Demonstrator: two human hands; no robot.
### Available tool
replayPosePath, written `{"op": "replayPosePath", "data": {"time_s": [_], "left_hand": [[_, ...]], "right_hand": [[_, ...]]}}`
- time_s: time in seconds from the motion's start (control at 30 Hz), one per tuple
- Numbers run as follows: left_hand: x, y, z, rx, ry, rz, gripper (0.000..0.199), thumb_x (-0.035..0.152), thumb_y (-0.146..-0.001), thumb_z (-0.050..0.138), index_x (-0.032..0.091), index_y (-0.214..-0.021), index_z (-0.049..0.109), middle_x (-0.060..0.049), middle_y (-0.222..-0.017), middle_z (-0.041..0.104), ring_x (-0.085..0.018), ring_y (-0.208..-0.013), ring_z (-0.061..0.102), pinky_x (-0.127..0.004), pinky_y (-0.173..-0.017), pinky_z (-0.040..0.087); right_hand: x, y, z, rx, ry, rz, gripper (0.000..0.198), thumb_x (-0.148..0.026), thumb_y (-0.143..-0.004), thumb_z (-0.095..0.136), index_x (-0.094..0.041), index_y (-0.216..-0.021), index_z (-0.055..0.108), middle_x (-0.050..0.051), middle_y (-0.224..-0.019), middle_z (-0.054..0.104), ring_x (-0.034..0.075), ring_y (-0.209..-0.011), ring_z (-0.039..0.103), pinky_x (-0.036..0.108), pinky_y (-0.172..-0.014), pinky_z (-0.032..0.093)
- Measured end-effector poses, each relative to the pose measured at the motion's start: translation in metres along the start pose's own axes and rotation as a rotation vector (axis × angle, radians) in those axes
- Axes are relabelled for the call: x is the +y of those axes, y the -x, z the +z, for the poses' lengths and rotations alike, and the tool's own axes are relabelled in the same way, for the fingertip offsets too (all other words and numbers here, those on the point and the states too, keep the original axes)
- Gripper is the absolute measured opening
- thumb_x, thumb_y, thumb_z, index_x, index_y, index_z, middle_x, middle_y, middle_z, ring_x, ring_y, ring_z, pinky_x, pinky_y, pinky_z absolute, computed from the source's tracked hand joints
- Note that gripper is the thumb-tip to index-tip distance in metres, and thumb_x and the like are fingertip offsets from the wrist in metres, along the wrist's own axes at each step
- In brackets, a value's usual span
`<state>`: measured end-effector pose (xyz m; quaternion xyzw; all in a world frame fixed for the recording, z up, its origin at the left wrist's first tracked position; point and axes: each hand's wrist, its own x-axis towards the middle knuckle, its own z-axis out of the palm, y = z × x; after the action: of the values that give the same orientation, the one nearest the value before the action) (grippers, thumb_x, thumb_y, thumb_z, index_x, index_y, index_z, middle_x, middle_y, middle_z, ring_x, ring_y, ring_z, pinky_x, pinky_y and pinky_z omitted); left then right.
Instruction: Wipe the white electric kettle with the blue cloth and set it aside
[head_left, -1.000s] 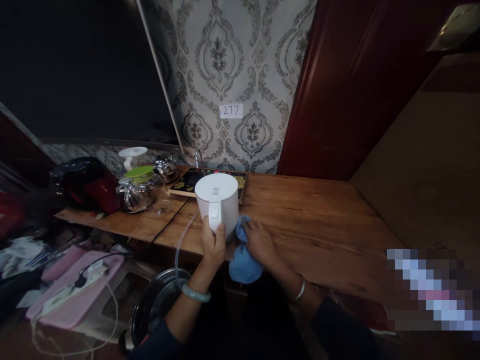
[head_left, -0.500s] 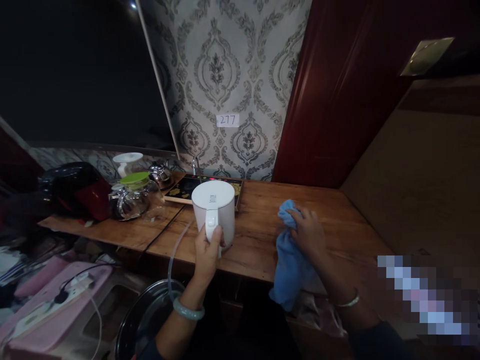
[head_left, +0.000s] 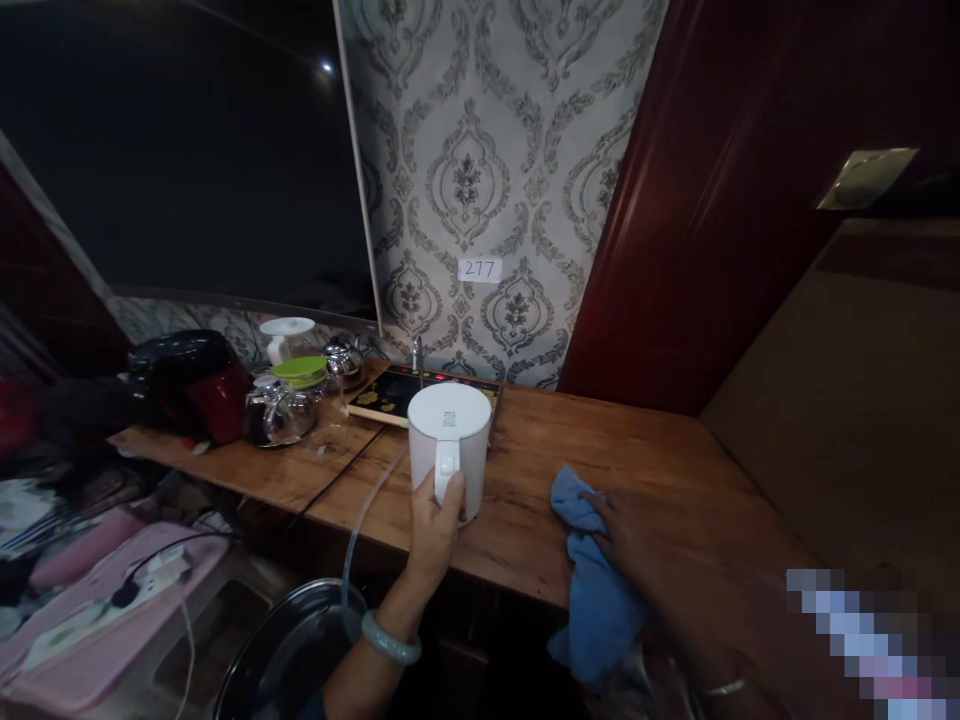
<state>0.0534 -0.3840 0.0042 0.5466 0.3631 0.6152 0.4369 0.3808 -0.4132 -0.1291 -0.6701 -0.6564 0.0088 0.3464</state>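
Observation:
A white electric kettle with a flat lid stands upright at the front of the wooden table, and my left hand is wrapped round its handle. To the right, my right hand, somewhat blurred, grips a blue cloth whose lower part hangs over the table's front edge. The cloth's upper end lies against the tabletop. Behind the kettle sits a black tea stove with gold flowers and a small metal spout.
Glass pots with a green lid, a metal teapot and a black-red appliance crowd the table's left. Below are a dark basin with a clear hose and a pink stool bearing a power strip.
The view has shifted, so the scene sits lower and further right. My right hand has drawn the blue cloth nearer the table's front edge. My left hand still holds the kettle's handle.

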Motion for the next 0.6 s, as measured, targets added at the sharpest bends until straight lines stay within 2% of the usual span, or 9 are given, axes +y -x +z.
{"op": "replayPosePath", "data": {"time_s": [0.1,0.17,0.23,0.27,0.33,0.4,0.43,0.5,0.6], "left_hand": [[0.004,0.003,-0.010,-0.012,-0.165,0.093,0.040,0.058,-0.086,0.064,0.019,-0.080,0.064,-0.002,-0.066,0.061,-0.017,-0.061,0.057,-0.029,-0.057,0.047],[0.004,0.011,-0.022,0.110,-0.284,0.251,0.030,0.047,-0.087,0.067,0.019,-0.098,0.065,-0.005,-0.085,0.067,-0.020,-0.076,0.063,-0.032,-0.070,0.052],[0.003,0.025,-0.035,0.229,-0.363,0.446,0.028,0.039,-0.086,0.069,0.021,-0.107,0.062,-0.007,-0.096,0.065,-0.021,-0.086,0.064,-0.034,-0.077,0.054],[0.003,0.034,-0.040,0.232,-0.380,0.528,0.032,0.039,-0.086,0.069,0.022,-0.112,0.061,-0.008,-0.101,0.064,-0.022,-0.090,0.064,-0.035,-0.079,0.054],[0.005,0.055,-0.045,0.097,-0.377,0.609,0.050,0.050,-0.087,0.067,0.023,-0.128,0.056,-0.013,-0.117,0.061,-0.028,-0.106,0.063,-0.041,-0.086,0.056],[0.009,0.073,-0.043,-0.079,-0.370,0.586,0.072,0.063,-0.087,0.060,0.023,-0.145,0.045,-0.020,-0.137,0.054,-0.035,-0.124,0.058,-0.049,-0.094,0.055],[0.011,0.080,-0.042,-0.116,-0.377,0.558,0.076,0.065,-0.089,0.057,0.023,-0.149,0.041,-0.021,-0.143,0.050,-0.037,-0.129,0.056,-0.051,-0.097,0.054],[0.016,0.088,-0.043,-0.036,-0.407,0.486,0.064,0.056,-0.093,0.056,0.024,-0.148,0.045,-0.019,-0.143,0.052,-0.035,-0.129,0.057,-0.050,-0.100,0.053],[0.022,0.082,-0.056,0.173,-0.425,0.347,0.033,0.036,-0.097,0.056,0.024,-0.127,0.061,-0.012,-0.125,0.065,-0.027,-0.117,0.064,-0.043,-0.100,0.053]], "right_hand": [[-0.036,0.004,-0.015,0.039,-0.125,-0.011,0.047,-0.024,-0.070,0.057,-0.024,-0.115,0.074,0.011,-0.110,0.073,0.031,-0.101,0.070,0.048,-0.090,0.056],[-0.072,0.008,-0.031,0.090,-0.222,-0.061,0.047,-0.028,-0.075,0.057,-0.024,-0.120,0.072,0.010,-0.118,0.073,0.032,-0.111,0.068,0.048,-0.096,0.055],[-0.116,0.012,-0.045,0.112,-0.298,-0.106,0.049,-0.026,-0.076,0.057,-0.026,-0.122,0.070,0.009,-0.122,0.073,0.031,-0.113,0.068,0.047,-0.097,0.055],[-0.138,0.015,-0.049,0.110,-0.327,-0.131,0.049,-0.025,-0.077,0.057,-0.027,-0.124,0.069,0.009,-0.125,0.072,0.031,-0.114,0.067,0.046,-0.097,0.055],[-0.184,0.019,-0.051,0.073,-0.385,-0.216,0.048,-0.025,-0.080,0.058,-0.029,-0.127,0.068,0.008,-0.126,0.071,0.031,-0.115,0.067,0.044,-0.095,0.057],[-0.224,0.024,-0.045,0.013,-0.468,-0.294,0.051,-0.026,-0.081,0.061,-0.029,-0.132,0.064,0.008,-0.127,0.068,0.029,-0.115,0.067,0.042,-0.094,0.058],[-0.242,0.026,-0.040,-0.023,-0.507,-0.324,0.054,-0.027,-0.082,0.061,-0.028,-0.136,0.060,0.009,-0.128,0.067,0.029,-0.115,0.066,0.042,-0.095,0.057],[-0.267,0.030,-0.031,-0.103,-0.554,-0.370,0.065,-0.027,-0.082,0.061,-0.026,-0.146,0.051,0.011,-0.137,0.062,0.029,-0.123,0.063,0.043,-0.100,0.055],[-0.279,0.032,-0.027,-0.288,-0.569,-0.433,0.082,-0.020,-0.081,0.062,-0.025,-0.158,0.035,0.011,-0.156,0.048,0.029,-0.141,0.049,0.044,-0.114,0.046]]}}
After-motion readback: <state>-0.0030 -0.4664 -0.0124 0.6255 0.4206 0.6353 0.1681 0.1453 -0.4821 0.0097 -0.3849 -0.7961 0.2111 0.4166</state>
